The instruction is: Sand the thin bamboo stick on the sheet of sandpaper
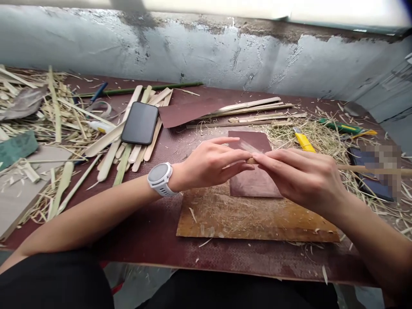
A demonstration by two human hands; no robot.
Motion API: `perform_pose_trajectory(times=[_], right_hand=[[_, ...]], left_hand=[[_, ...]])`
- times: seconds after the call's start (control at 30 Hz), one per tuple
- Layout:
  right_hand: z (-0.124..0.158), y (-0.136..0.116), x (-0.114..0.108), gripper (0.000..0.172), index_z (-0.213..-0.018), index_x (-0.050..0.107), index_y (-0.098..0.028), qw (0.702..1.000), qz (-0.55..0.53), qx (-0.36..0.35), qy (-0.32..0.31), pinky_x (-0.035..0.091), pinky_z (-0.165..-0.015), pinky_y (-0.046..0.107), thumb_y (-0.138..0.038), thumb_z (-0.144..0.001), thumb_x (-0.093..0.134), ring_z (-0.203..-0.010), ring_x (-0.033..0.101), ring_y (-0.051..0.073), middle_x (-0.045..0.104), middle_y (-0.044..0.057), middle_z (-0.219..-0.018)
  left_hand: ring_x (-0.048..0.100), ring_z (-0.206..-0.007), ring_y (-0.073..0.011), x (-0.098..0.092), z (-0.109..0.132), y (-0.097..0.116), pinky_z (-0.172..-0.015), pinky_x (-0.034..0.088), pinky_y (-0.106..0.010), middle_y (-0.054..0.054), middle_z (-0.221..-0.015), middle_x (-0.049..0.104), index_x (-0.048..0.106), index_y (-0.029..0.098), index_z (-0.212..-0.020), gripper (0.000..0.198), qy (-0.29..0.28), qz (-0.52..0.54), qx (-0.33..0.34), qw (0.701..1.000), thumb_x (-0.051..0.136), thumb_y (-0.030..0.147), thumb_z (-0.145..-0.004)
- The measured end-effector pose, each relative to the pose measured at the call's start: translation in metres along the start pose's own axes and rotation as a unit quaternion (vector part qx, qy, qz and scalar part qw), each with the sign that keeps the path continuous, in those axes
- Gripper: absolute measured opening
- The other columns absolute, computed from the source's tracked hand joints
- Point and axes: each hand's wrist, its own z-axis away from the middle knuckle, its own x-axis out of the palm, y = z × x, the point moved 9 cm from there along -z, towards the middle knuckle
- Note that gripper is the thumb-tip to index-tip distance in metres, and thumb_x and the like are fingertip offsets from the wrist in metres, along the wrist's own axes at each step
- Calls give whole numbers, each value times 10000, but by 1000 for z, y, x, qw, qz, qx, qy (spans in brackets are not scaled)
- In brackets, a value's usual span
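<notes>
My right hand (299, 174) is closed around a long thin bamboo strip (370, 168), which runs out to the right behind the hand. The tip of the strip shows between both hands, above a dark red sheet of sandpaper (254, 184). Fingers of my left hand (212, 163) pinch that tip, with the index finger stretched out above it; a white watch is on this wrist. A pale streak near the fingertips is blurred, and I cannot tell what it is. Beneath the sandpaper lies a worn wooden board (225, 219).
A phone (140, 122) rests on flat bamboo slats (109, 161) to the left. Another sandpaper sheet (186, 112) lies behind. On the right are a yellow cutter (303, 140), a green-handled tool (341, 126), a dark phone-like object (367, 180) and shavings. More shavings (71, 116) heap up far left.
</notes>
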Motion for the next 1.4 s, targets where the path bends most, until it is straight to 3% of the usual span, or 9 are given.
perform_pose_trajectory(times=[0.13, 0.23, 0.37, 0.53, 0.8, 1.17, 1.4], right_hand=[[1, 3, -2, 471, -1451, 621, -250, 1000, -6, -8, -8, 518, -891, 338, -108, -1002, 609, -988, 688, 187, 780, 57, -1168], [1, 4, -3, 471, -1448, 617, -254, 1000, -8, -15, -10, 497, -888, 347, -111, -999, 612, -1002, 671, 192, 777, 58, -1166], [2, 7, -4, 457, -1443, 620, -299, 999, -19, -14, -22, 480, -861, 340, -136, -1017, 586, -972, 659, 179, 777, 36, -1150], [4, 9, -6, 441, -1408, 641, -330, 999, -30, 2, -26, 473, -867, 340, -126, -1022, 578, -978, 664, 171, 782, 23, -1151], [3, 3, -14, 461, -1418, 624, -267, 994, -53, -66, 64, 480, -783, 325, -107, -986, 629, -883, 665, 171, 790, 31, -1081], [2, 3, -10, 512, -1437, 594, -263, 996, -53, -56, 55, 490, -780, 329, -90, -960, 667, -855, 670, 171, 795, 33, -1089], [3, 1, -7, 302, -1288, 650, -181, 999, -40, -14, 23, 432, -633, 287, -130, -992, 622, -680, 635, 146, 737, 20, -881]], left_hand=[[793, -870, -125, -2, 1, 3, -1121, 582, -367, -19, -986, 824, 711, 192, -1169, 158, 14, 46, 19, 999, 629, 277, -1065], [787, -952, -146, -4, 3, 4, -918, 634, -294, -68, -1038, 816, 690, 161, -1213, 187, 18, 98, 27, 995, 662, 230, -1041], [777, -834, -133, -2, 2, 3, -726, 601, -251, -73, -1000, 814, 680, 158, -1242, 204, -25, 178, 1, 984, 641, 230, -1055], [800, -875, -140, 2, -3, 3, -779, 632, -243, -82, -1053, 818, 704, 172, -1231, 199, -76, 295, -61, 951, 600, 240, -1075], [811, -832, -155, 6, -7, 3, -752, 642, -231, -105, -1059, 817, 715, 143, -1194, 179, -93, 378, -78, 918, 594, 196, -1073], [815, -856, -172, 12, -3, 0, -783, 656, -266, -124, -1121, 801, 654, 156, -1184, 155, -116, 421, -98, 894, 537, 213, -1101], [811, -888, -180, 23, 3, 0, -797, 674, -292, -133, -1126, 791, 606, 157, -1210, 166, -145, 468, -148, 859, 525, 263, -1112]])
